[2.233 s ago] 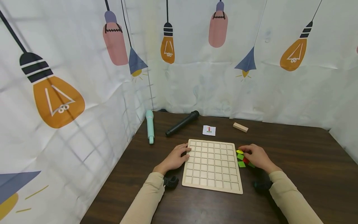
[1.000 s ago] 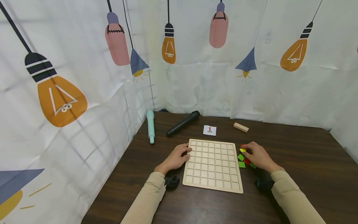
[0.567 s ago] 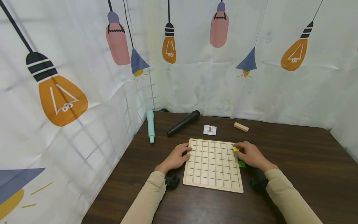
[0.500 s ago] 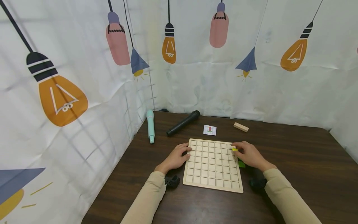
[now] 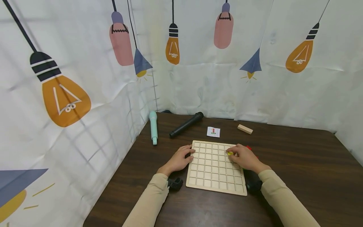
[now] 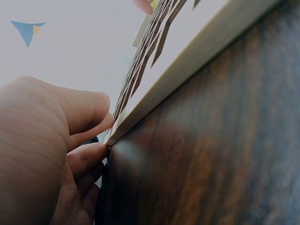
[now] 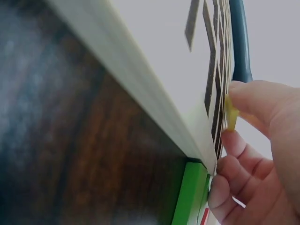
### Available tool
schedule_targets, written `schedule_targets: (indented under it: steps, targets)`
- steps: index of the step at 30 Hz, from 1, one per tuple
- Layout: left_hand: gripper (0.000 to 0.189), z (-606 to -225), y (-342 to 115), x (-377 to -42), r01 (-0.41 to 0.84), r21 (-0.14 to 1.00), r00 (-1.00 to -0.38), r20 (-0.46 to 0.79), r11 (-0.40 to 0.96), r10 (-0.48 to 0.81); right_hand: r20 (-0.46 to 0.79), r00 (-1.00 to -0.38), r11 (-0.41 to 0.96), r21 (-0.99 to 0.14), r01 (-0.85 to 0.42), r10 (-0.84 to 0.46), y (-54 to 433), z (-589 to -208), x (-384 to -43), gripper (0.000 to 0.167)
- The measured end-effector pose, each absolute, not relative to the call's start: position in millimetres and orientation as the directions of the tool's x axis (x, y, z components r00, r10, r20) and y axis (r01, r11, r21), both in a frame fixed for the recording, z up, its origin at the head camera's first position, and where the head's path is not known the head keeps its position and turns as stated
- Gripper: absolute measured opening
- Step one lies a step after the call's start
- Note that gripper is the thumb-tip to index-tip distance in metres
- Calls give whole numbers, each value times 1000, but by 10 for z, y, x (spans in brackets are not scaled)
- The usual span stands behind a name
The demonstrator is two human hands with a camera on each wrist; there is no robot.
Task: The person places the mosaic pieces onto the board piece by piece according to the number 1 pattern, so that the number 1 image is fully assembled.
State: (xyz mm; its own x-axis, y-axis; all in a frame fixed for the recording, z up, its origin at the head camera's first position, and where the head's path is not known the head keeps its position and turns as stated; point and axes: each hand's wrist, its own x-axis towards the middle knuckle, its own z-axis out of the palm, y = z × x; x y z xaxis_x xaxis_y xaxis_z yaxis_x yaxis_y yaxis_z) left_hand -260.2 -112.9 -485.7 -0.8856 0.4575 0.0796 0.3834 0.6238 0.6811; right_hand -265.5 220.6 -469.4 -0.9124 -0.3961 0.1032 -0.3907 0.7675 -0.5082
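My right hand (image 5: 246, 157) pinches a small yellow tile (image 5: 230, 153) between thumb and fingertips, at the upper right of a wooden grid board (image 5: 211, 168). In the right wrist view the yellow tile (image 7: 231, 113) stands on edge against or just over the grid; whether it touches cannot be told. My left hand (image 5: 178, 160) rests at the board's left edge, its thumb and fingertips touching the rim. A red tile (image 5: 248, 147) shows behind my right hand. Green tiles (image 7: 190, 193) lie beside the board's right edge in the right wrist view, hidden from above.
Beyond the board lies a small card (image 5: 213, 132) printed with a coloured grid pattern. A wooden block (image 5: 245, 129) lies right of it. A black microphone (image 5: 186, 125) and a mint-green microphone-shaped object (image 5: 153, 127) lie at the back left. A printed curtain (image 5: 198, 85) surrounds the table.
My right hand took the yellow tile from the pile at the board's right and carried it left over the grid. A red tile came into sight behind it. My left hand stayed put.
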Motion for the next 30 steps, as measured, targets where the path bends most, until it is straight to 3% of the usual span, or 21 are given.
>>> schedule_targets:
  steps: [9,18,30]
  targets:
    - [37,-4874,-1144,-2591,384,680,-888,86,624,453,66,-911,782,-489,-386,-407,2192,-4668,-2652,38]
    - [37,-4867,-1138,-2591,384,681,-887,85,623,454,9,-884,763,-500,-409,-468,2218,-4573,-2642,35]
    - [37,-4863,-1137,-2586,400,681,-883,109,613,456,36,-887,763,-494,-416,-461,2183,-4575,-2666,31]
